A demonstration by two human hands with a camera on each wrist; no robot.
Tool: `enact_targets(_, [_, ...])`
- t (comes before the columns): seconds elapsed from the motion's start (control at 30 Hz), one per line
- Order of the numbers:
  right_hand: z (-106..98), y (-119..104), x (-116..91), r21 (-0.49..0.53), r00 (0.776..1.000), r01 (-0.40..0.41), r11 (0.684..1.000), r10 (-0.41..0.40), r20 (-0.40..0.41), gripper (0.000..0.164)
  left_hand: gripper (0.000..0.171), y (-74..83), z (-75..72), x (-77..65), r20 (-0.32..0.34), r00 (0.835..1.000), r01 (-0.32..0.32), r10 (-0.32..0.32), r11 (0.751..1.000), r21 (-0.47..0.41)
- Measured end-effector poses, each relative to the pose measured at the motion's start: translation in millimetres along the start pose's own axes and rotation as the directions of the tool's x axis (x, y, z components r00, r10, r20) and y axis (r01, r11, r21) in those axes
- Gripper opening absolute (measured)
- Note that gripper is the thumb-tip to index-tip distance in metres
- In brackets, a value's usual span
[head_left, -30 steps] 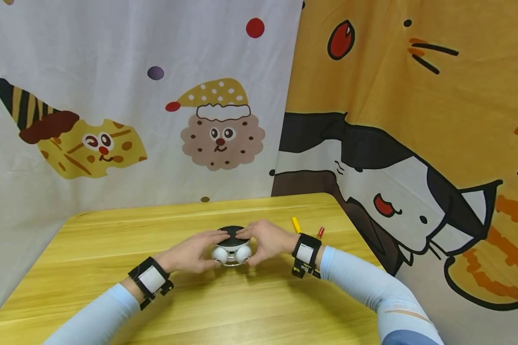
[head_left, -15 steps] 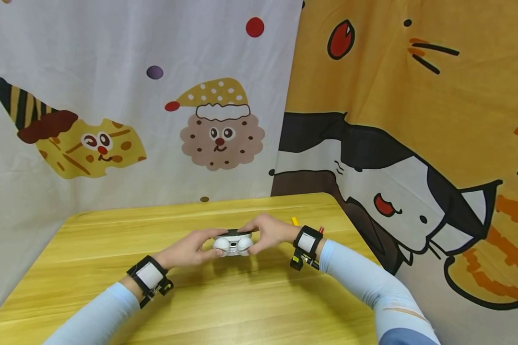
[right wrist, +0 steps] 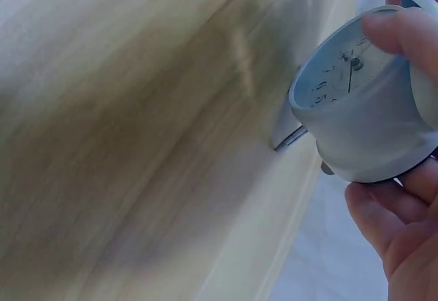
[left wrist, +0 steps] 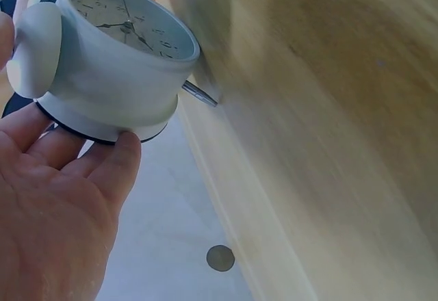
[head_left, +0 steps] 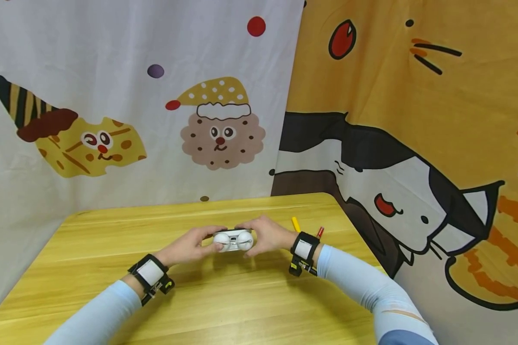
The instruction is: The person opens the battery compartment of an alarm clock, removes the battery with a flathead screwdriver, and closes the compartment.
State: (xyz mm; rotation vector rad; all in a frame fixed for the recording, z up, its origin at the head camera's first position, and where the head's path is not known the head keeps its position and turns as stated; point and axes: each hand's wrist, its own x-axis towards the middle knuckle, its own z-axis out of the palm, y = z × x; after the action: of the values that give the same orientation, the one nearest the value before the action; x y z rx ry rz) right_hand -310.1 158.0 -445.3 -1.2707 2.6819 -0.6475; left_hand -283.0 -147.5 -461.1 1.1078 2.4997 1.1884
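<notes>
Both hands hold a white twin-bell alarm clock [head_left: 233,245] between them over the middle of the table. In the head view its two round bells and thin handle point toward me, and the black back is seen nearly edge-on at the top. My left hand [head_left: 193,247] grips the left side, fingers at the back rim, thumb by a bell. My right hand [head_left: 266,235] grips the other side; in the right wrist view its thumb [right wrist: 404,31] lies over the dial's edge. A metal leg [left wrist: 200,94] sticks out beneath; whether it touches the table I cannot tell.
Beyond my right hand lie a yellow stick-like item [head_left: 296,224] and a red one [head_left: 320,232], partly behind the wrist strap. The wooden table [head_left: 155,218] ends at a white printed curtain [head_left: 125,191] behind and an orange one [head_left: 380,86] at the right.
The clock has tilted, so its black back, broadly visible a second ago, is now almost edge-on. It has shifted slightly away from me, both hands moving along with it.
</notes>
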Motion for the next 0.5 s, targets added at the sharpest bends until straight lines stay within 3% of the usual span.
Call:
enact_targets(0.13, [3.4,-2.9,1.9,-0.029,1.0,-0.003,1.0,0.003,-0.019,0.074,0.072,-0.7,3.1,-2.0,-0.026,1.0,0.013,-0.012,1.0,0.026])
enact_targets(0.3, [5.1,-2.3,3.1,-0.031,1.0,-0.011,0.999,0.011,-0.015,0.074,0.089,-3.2,13.4,0.1,-0.084,0.996,0.016,0.0,0.98,0.198])
enact_targets(0.4, [5.0,-1.3,2.1,-0.007,0.999,-0.028,1.0,0.028,-0.026,0.076,0.079,-3.5,19.2,4.3,-0.138,0.99,0.011,0.03,0.959,0.285])
enact_targets(0.5, [5.9,0.4,1.1,0.007,0.998,-0.035,0.999,0.035,-0.051,0.076,0.069,-3.8,22.6,6.5,-0.184,0.981,0.006,0.053,0.951,0.308])
